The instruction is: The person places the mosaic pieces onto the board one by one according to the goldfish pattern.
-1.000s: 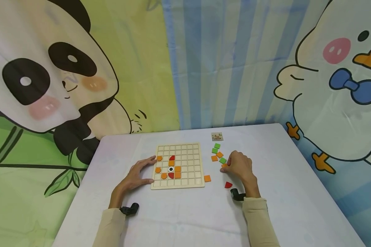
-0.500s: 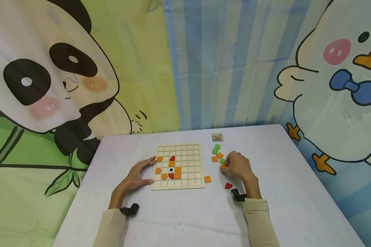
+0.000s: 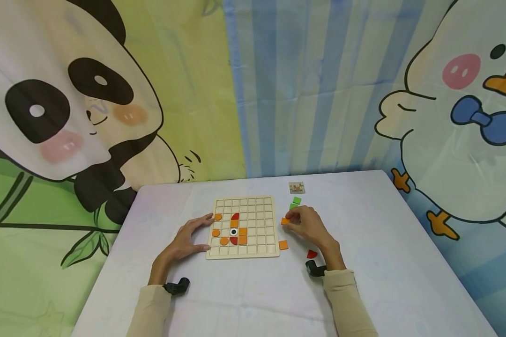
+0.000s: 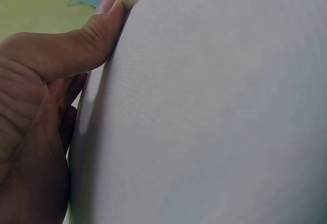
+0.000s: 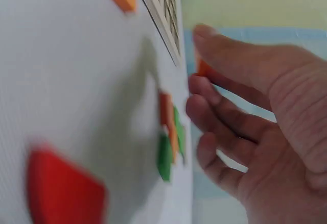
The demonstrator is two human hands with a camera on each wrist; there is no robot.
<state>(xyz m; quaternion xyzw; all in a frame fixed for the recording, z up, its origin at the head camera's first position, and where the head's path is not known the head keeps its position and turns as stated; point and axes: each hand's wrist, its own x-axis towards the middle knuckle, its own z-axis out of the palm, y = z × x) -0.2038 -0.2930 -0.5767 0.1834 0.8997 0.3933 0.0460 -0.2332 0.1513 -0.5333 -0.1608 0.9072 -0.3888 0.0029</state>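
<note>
My right hand (image 3: 309, 225) pinches an orange square tile (image 3: 285, 221) between thumb and fingertips, just right of the wooden grid board (image 3: 261, 229). In the right wrist view, that hand is raised off the table and only part of the tile shows. My left hand (image 3: 189, 239) touches the board's left edge with thumb and fingers spread; the left wrist view shows the thumb (image 4: 104, 27) against the rim. On the board lie several orange discs (image 3: 224, 241), red quarter-round pieces (image 3: 235, 216), orange squares (image 3: 242, 239) and a round eye piece (image 3: 234, 231).
Green tiles (image 3: 297, 200) lie behind my right hand, which hides other loose tiles; the right wrist view shows a green tile (image 5: 164, 155) there. A loose orange square (image 3: 283, 245) touches the board's right side. A red piece (image 3: 311, 253) lies nearer me. A small pattern card (image 3: 297, 187) lies at the back.
My right hand has lifted the orange square tile from the loose pile and moved left toward the board with it. My left hand has stayed at the board's edge.
</note>
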